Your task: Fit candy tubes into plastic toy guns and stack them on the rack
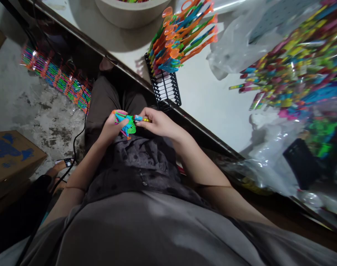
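Note:
Above my lap, my left hand (111, 127) is closed around a small plastic toy (132, 127) with green mesh, blue, pink and orange parts. The thumb presses on its blue part. My right hand (157, 122) pinches a thin wrapped stick (140, 118), blue and white toward the toy and yellow toward the palm. The stick's front end meets the toy's green edge; whether it is inserted there I cannot tell. Just beyond my hands, a black rack (167, 90) on the table edge bears many orange, green and blue plastic toys (182, 35).
On the white table (204, 99) stand a pale bowl (129, 13) and a large blurred heap of wrapped sticks (296, 62). Clear plastic bags (270, 155) lie at the right. Left on the floor are bagged colourful toys (57, 79), a cardboard box (14, 157) and a black cable (75, 144).

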The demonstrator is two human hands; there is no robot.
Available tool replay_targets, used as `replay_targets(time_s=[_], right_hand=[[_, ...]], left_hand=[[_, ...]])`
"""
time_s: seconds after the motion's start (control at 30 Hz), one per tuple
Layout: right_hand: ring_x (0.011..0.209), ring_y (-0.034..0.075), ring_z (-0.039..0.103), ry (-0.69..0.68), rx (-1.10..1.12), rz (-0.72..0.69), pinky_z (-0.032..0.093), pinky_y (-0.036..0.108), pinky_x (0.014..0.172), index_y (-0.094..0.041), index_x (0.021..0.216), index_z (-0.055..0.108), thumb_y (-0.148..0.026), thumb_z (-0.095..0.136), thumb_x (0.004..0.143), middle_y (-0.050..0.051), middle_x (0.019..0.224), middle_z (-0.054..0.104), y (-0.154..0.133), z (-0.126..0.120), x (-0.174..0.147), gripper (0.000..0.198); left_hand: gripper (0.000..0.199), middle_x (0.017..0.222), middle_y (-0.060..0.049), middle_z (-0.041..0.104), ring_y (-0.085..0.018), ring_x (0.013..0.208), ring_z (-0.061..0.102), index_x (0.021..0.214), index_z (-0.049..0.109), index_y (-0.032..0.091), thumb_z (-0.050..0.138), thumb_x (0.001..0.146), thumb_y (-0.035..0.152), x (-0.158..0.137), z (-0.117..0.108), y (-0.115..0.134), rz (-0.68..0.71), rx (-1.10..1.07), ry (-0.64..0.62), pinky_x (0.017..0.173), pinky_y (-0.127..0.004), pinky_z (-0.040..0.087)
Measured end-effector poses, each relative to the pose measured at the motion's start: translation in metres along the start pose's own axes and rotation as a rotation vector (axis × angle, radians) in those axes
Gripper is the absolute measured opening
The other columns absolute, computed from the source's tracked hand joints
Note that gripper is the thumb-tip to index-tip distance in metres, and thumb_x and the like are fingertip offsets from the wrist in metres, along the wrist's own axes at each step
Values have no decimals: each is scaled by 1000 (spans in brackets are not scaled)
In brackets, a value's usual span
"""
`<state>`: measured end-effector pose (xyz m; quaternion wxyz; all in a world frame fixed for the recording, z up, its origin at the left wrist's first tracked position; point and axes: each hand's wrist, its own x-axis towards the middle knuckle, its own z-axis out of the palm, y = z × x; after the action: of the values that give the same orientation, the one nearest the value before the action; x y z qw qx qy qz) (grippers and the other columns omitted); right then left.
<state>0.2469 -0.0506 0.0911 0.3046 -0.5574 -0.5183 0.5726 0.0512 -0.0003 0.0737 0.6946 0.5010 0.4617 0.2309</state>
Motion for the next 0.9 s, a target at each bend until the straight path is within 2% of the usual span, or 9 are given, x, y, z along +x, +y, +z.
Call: replay_targets(time_s=[0.1,0.17,0.27,0.4,0.63,0.73,0.83,0.9], right_hand=[[60,11,48,-47,202,10,38,23,54,-21,81,48,-59,60,79,-1,67,54,0,-2,5,40],[59,11,47,37,267,11,38,23,55,-21,83,49,-64,58,79,-1,68,53,1,-3,12,44],[56,9,42,137,241,17,35,22,53,-19,80,50,-64,61,76,-3,63,48,0,0,24,46],[64,11,47,51,192,19,38,23,59,-17,78,57,-64,63,73,0,69,55,-1,11,35,47],[63,12,47,-49,163,46,37,25,60,-16,75,57,-57,56,78,1,67,56,1,20,37,41],[57,10,39,70,-2,45,30,24,55,-17,66,48,-45,56,80,-2,60,46,-1,21,36,31],[55,9,35,248,-137,59,26,25,55,-18,65,43,-35,52,82,-4,58,41,-3,25,35,26],[56,9,35,322,-151,72,27,25,55,-18,68,45,-35,50,83,-4,59,41,-3,28,35,23]], left_hand=[[38,89,-2,61,-13,79,62,106,53,19,68,76,38,0,-5,7,25,-32,-66,78,-28,50],[45,96,-3,63,-15,83,63,115,52,20,68,76,37,0,-8,10,46,-51,-125,80,-29,51],[60,112,-6,62,-18,95,64,130,46,23,69,75,35,1,-10,9,64,-67,-231,89,-33,51],[73,136,-5,51,-24,122,53,140,38,27,70,74,31,2,-9,1,107,-41,-266,107,-39,42],[83,145,-3,44,-26,126,51,148,23,30,66,77,30,0,-10,-16,47,-46,-317,111,-47,38],[78,146,-3,42,-27,128,48,147,26,29,63,79,30,1,-7,-20,82,-63,-286,113,-46,36],[65,146,-4,43,-26,133,43,142,37,26,59,81,31,4,-2,-25,136,-56,-175,115,-43,33],[58,143,-6,45,-25,134,42,136,45,24,59,81,33,5,0,-28,173,-28,-92,114,-40,34]])
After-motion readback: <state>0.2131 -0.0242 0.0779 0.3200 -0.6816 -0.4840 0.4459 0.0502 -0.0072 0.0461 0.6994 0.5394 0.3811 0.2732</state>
